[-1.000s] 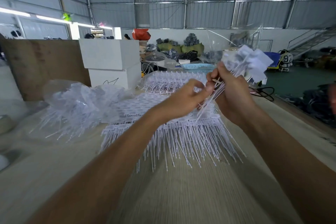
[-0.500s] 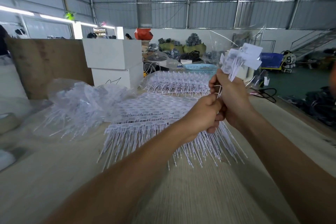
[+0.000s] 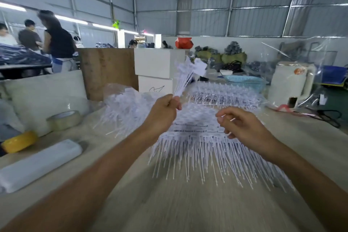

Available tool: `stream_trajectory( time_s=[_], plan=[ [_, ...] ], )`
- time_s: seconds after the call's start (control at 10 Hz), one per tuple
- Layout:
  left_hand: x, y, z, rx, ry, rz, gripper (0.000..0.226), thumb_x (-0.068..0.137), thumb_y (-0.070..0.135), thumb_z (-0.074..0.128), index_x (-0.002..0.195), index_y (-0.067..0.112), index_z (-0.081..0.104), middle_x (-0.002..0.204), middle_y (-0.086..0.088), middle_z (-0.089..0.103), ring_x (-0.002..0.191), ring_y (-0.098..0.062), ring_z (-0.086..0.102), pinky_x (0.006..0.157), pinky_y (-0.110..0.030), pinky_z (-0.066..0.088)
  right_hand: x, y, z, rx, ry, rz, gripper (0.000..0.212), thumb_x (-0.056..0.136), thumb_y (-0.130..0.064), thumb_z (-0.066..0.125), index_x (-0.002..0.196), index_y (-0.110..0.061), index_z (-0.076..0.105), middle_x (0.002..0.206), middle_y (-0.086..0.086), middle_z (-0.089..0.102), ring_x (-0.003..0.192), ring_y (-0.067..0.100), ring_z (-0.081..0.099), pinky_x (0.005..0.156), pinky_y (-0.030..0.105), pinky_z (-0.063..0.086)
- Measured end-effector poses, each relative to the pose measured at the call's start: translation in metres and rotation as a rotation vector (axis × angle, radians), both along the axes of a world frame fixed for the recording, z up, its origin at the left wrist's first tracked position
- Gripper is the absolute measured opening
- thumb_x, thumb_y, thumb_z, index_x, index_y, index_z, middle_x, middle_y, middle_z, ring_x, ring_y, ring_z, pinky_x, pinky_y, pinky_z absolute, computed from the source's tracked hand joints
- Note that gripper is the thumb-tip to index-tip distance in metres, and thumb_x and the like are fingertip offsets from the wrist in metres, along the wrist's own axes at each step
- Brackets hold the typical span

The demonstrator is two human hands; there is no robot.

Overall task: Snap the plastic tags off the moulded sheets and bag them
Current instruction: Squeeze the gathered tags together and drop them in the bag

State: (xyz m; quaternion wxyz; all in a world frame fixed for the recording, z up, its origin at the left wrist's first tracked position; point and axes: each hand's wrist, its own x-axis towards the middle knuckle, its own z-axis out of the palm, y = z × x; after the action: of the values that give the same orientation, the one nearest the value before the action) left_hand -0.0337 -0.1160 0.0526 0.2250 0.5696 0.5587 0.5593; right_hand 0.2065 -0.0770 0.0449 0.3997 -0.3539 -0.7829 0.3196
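Tags (image 3: 185, 79) bunched in left grip (image 3: 165, 107); right grip (image 3: 239, 124) loosely curled, seemingly empty.

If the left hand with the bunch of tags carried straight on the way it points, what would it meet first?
Probably the clear bag of loose tags just beyond the left hand; the white boxes stand farther back, though depth is unclear.

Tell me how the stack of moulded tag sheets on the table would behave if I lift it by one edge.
The moulded sheets are thin white plastic with long fine tails fanning off the near edge, so they probably weigh little and sag. The layers look loose, so the upper ones may slide off. The tails would likely snag one another.
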Motion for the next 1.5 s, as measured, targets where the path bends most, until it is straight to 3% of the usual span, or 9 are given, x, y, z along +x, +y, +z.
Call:
stream_trajectory(
  time_s=[0.2,0.4,0.5,0.6,0.9,1.0,1.2,1.3,1.5],
  plan=[
    [-0.116,-0.035,-0.058,-0.084,0.314,0.54,0.032,0.108,0.026,0.037,0.089,0.018,0.062,0.077,0.001,0.058,0.074,-0.026,0.06,0.062,-0.033,0.034,-0.103,-0.001,-0.007,0.064,-0.107,0.104,0.013,0.095,-0.025,0.07,0.107,-0.023,0.065,0.098,0.004,0.061,0.075,0.014,0.061,0.064,0.023,0.048],
    [-0.143,-0.043,-0.073,-0.179,0.429,0.645,0.021,0.106,0.026,0.038,0.103,0.014,0.055,0.099,-0.018,0.069,0.099,-0.041,0.062,0.083,-0.049,0.05,-0.221,0.011,-0.011,0.314,-0.509,-0.057,0.072,0.085,-0.047,0.074,0.146,-0.032,0.04,0.145,-0.001,0.042,0.134,0.025,0.036,0.103,0.048,0.041],
    [-0.154,-0.048,-0.07,-0.242,0.47,0.631,0.02,0.103,0.02,0.038,0.104,0.017,0.058,0.11,-0.011,0.069,0.104,-0.036,0.062,0.088,-0.046,0.051,-0.244,0.025,-0.022,0.399,-0.542,-0.199,0.043,0.093,-0.033,0.065,0.135,-0.031,0.055,0.132,0.001,0.061,0.122,0.027,0.054,0.096,0.041,0.046],
    [-0.155,-0.05,-0.066,-0.294,0.512,0.592,0.024,0.101,0.024,0.038,0.1,0.019,0.061,0.107,-0.01,0.068,0.099,-0.033,0.062,0.088,-0.045,0.052,-0.251,0.039,-0.03,0.263,-0.174,-0.331,0.018,0.1,-0.03,0.056,0.103,-0.022,0.071,0.1,0.003,0.074,0.093,0.028,0.068,0.074,0.032,0.052],
    [-0.173,-0.058,-0.053,-0.297,0.422,0.462,0.028,0.091,0.025,0.057,0.068,0.031,0.07,0.061,0.002,0.061,0.056,-0.015,0.055,0.056,-0.026,0.042,-0.237,0.057,0.0,0.014,0.054,-0.292,0.044,0.101,-0.04,0.042,0.086,-0.01,0.072,0.088,0.009,0.072,0.085,0.032,0.067,0.08,0.044,0.057],
    [-0.176,-0.055,-0.064,-0.361,0.48,0.48,0.028,0.088,0.03,0.052,0.067,0.025,0.07,0.062,0.005,0.064,0.065,-0.023,0.063,0.064,-0.033,0.052,-0.237,0.054,0.007,-0.054,0.075,-0.202,0.047,0.101,-0.035,0.039,0.08,-0.009,0.072,0.087,0.009,0.073,0.086,0.033,0.068,0.087,0.05,0.056],
    [-0.161,-0.02,-0.057,-0.399,0.433,0.555,0.029,0.103,0.016,0.039,0.109,0.003,0.065,0.119,-0.016,0.067,0.113,-0.034,0.061,0.093,-0.038,0.049,-0.242,0.04,0.024,0.018,0.069,-0.145,0.045,0.101,-0.034,0.046,0.087,-0.002,0.074,0.083,0.01,0.074,0.081,0.028,0.07,0.085,0.047,0.057],
    [-0.153,0.009,-0.036,-0.541,0.518,0.436,0.035,0.103,0.002,0.035,0.131,-0.007,0.055,0.113,-0.012,0.064,0.12,-0.03,0.059,0.079,-0.026,0.048,-0.243,0.036,0.031,0.075,0.111,-0.126,0.044,0.102,-0.034,0.048,0.091,0.001,0.071,0.086,0.015,0.073,0.082,0.032,0.069,0.083,0.048,0.057],
    [-0.128,0.069,-0.039,-0.423,0.193,0.443,0.035,0.103,0.015,0.039,0.128,-0.004,0.056,0.096,-0.01,0.053,0.112,-0.038,0.06,0.083,-0.034,0.047,-0.247,0.036,0.037,0.075,0.181,-0.056,0.038,0.102,-0.028,0.05,0.094,0.005,0.067,0.093,0.022,0.071,0.088,0.039,0.067,0.084,0.046,0.056]
  ],
)
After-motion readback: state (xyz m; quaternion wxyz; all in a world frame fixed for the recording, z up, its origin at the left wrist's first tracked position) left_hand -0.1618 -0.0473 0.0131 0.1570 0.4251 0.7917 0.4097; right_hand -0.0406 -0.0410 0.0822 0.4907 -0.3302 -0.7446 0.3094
